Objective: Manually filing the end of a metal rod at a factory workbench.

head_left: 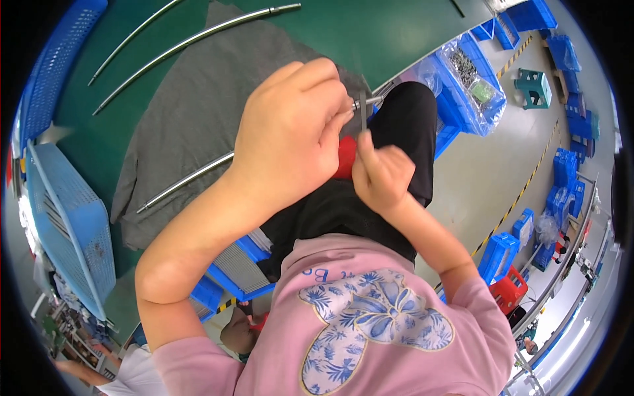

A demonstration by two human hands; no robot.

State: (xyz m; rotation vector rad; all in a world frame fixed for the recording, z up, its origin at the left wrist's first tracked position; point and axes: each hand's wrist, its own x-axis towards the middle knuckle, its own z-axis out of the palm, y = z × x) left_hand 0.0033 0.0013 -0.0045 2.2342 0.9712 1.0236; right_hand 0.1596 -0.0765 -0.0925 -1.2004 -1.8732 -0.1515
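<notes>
Two hands closed: metal rod (198, 173) end gripped by left hand (290, 135), small dark tool (363, 111) pinched by right hand (382, 177), near grey cloth (191, 112).

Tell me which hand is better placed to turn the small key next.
Right. The right hand already pinches the thin dark key upright at the rod end, while the left hand is wrapped around that end, probably steadying it.

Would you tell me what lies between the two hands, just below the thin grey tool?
In the head view, a red object shows between the left hand and the right hand, under the thin grey tool; mostly hidden, its kind is unclear.
</notes>
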